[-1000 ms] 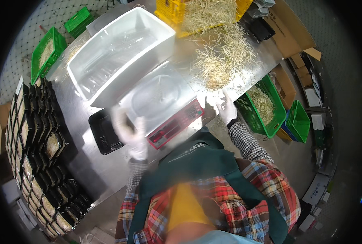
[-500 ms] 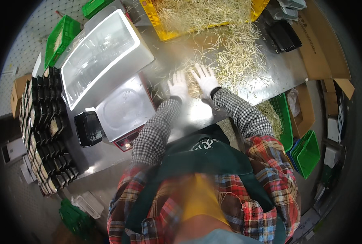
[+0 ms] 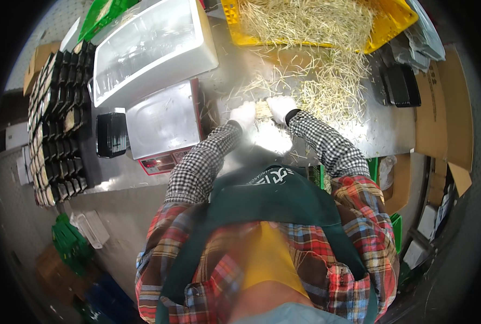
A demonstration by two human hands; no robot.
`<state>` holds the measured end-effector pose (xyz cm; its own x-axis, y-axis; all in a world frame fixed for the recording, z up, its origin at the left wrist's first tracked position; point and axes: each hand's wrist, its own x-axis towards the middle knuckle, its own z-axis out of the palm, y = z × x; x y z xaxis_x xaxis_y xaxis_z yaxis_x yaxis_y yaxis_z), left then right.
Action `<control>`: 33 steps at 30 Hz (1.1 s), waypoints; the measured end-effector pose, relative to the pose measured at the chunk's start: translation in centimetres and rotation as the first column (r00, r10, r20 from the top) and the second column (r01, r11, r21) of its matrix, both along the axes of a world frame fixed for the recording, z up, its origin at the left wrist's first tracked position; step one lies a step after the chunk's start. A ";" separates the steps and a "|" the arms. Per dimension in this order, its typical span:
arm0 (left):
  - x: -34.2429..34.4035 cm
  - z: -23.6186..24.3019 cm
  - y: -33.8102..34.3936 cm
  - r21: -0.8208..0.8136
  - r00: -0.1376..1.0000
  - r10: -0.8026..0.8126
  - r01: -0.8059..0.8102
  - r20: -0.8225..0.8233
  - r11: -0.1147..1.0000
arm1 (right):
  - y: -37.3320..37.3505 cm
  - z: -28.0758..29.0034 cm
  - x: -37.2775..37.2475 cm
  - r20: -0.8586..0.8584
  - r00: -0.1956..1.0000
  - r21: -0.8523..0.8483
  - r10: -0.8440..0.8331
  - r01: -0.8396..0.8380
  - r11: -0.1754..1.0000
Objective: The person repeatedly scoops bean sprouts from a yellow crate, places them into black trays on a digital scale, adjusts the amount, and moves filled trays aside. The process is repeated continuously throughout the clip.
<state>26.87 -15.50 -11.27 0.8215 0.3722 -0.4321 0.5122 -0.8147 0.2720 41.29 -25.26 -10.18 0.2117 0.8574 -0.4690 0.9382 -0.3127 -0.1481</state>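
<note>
My left hand (image 3: 244,115) and my right hand (image 3: 280,106), both in white gloves, are close together on the steel table (image 3: 381,129). Between them they hold a small bundle of pale sprouts (image 3: 262,109). Loose sprouts (image 3: 327,89) lie scattered on the table just beyond and to the right of the hands. A yellow crate (image 3: 383,32) heaped with the same sprouts stands at the far edge. A scale with a steel platform (image 3: 162,121) sits to the left of my left hand.
A large white tub (image 3: 148,51) stands behind the scale. An empty black tray (image 3: 111,134) lies left of it, with stacked black trays (image 3: 57,119) further left. More black trays (image 3: 397,86) and cardboard boxes (image 3: 440,108) are at right. Green crates (image 3: 108,11) sit at the back left.
My left hand moved from near the scale over to the sprouts by my right hand. Both hands now close on a small bundle. The view has shifted toward the sprout pile.
</note>
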 end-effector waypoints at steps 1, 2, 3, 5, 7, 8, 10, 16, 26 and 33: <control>-0.1 1.0 -0.8 -0.024 0.999 -0.037 0.037 -0.001 0.999 | -0.4 0.0 0.7 -0.027 0.999 -0.010 0.021 -0.021 1.000; -0.6 1.7 -1.4 -0.046 0.998 -0.064 0.064 -0.005 0.997 | -1.3 1.1 0.9 -0.058 0.998 0.085 0.040 -0.035 0.996; -0.9 1.6 -1.7 -0.059 0.999 -0.045 0.043 -0.019 0.997 | -1.5 3.8 1.1 -0.021 0.995 0.026 0.096 -0.096 0.995; -1.2 1.1 -2.6 -0.092 0.999 -0.020 0.016 -0.039 0.996 | -2.7 3.2 3.5 0.050 0.997 -0.099 0.051 -0.046 0.994; -1.6 -1.1 -2.3 -0.073 1.000 0.000 0.000 -0.004 0.997 | -4.7 2.5 7.0 0.064 0.997 0.074 0.038 -0.043 0.996; -2.0 -0.6 -2.4 -0.049 1.000 0.006 -0.006 -0.009 0.999 | -4.0 4.0 7.2 0.026 0.999 0.017 -0.038 0.037 0.999; -2.6 1.9 -3.0 -0.041 0.999 0.035 -0.034 0.034 0.999 | -3.3 6.1 5.9 -0.042 0.995 0.072 -0.094 0.097 0.993; -8.5 6.7 -0.7 -0.251 0.982 0.012 0.036 0.187 0.967 | 0.8 1.4 -1.6 -0.095 0.989 0.256 0.114 -0.086 0.963; -32.1 10.2 21.9 0.702 0.619 0.710 -0.667 0.337 0.249 | 0.0 0.4 -6.8 0.129 0.980 0.196 0.149 -0.172 0.965; -39.1 2.8 27.0 0.374 0.472 0.816 -0.861 0.333 0.345 | 1.2 2.7 -7.4 -0.148 0.988 0.288 -0.049 0.090 0.953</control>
